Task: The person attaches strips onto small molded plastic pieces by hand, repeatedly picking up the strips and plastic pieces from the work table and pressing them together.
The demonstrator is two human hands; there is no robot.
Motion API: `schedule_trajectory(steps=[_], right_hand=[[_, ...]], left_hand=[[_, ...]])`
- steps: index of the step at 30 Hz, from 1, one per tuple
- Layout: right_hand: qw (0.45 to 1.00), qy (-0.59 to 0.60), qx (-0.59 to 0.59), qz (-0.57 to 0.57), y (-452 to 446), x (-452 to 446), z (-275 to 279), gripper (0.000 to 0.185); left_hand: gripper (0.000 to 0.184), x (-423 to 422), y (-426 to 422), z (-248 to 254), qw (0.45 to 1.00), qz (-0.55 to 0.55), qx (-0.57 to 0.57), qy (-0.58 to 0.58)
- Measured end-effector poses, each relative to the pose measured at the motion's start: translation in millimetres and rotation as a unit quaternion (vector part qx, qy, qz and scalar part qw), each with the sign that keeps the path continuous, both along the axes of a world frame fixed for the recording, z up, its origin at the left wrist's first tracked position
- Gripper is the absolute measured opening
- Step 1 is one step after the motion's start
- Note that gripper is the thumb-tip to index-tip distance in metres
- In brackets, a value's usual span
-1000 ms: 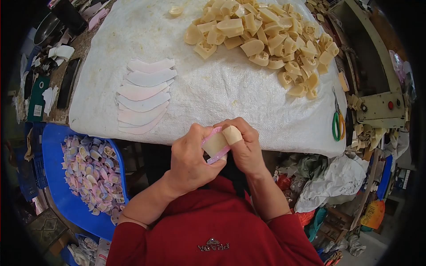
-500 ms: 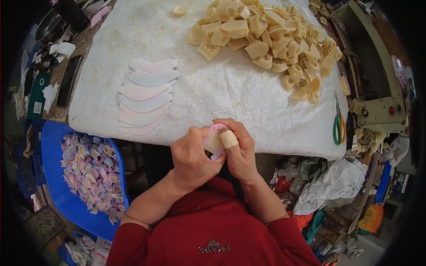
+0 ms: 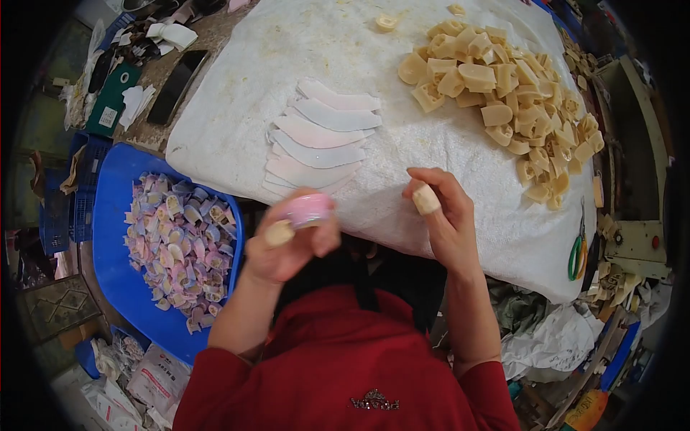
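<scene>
My left hand (image 3: 287, 241), slightly blurred, is closed around a pink, glittery covered shoe heel (image 3: 307, 210) in front of the table's near edge. A tan wrap covers that thumb. My right hand (image 3: 447, 215) is over the near edge of the cloth, its fingers bent but apart from the thumb, which also has a tan wrap. Nothing shows between them. Pale pink and light blue curved strips (image 3: 320, 136) lie overlapping in a column beyond my left hand. A heap of cream moulded heels (image 3: 496, 90) sits farther back on the right.
A blue tub (image 3: 115, 266) at the lower left holds many pink and lilac covered heels (image 3: 176, 248). Green-and-orange-handled scissors (image 3: 577, 257) lie on the white cloth's (image 3: 251, 86) right edge. A dark phone (image 3: 177, 86) rests at the left. Crumpled plastic (image 3: 550, 334) is below right.
My hands have parted. The left has moved left with the pink-covered heel, while the right has let go and shifted right. The view has turned towards the left.
</scene>
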State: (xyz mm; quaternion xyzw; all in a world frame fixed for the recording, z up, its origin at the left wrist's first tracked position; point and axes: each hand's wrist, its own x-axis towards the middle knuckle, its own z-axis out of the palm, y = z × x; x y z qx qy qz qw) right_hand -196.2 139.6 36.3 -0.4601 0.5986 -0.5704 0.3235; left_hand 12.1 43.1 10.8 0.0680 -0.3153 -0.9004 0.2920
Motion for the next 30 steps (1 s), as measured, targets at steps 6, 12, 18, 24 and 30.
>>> schedule_trajectory(steps=[6, 12, 18, 24, 30], right_hand=[[0.971, 0.239, 0.008, -0.011, -34.3, -0.8, -1.6, 0.023], [0.953, 0.302, -0.006, -0.028, -65.5, 2.1, -1.9, 0.025], [0.921, 0.385, -0.023, -0.052, -99.7, 6.7, -6.3, 0.03], [0.887, 0.458, -0.006, -0.055, -104.4, 3.6, -20.3, 0.024], [0.928, 0.353, -0.016, -0.116, -68.6, -23.3, -12.4, 0.031]], left_hand=[[0.049, 140.3, -38.6, -11.9, 0.635, 0.426, -0.361, -0.534], [0.047, 196.0, -52.3, -20.7, 0.153, 0.439, -0.435, -0.771], [0.036, 53.6, -40.9, 20.1, 0.52, 0.407, -0.578, -0.48], [0.037, -28.0, -40.2, 11.7, 0.513, 0.309, -0.703, -0.383], [0.041, -25.7, -37.8, 3.3, 0.475, 0.265, -0.725, -0.422]])
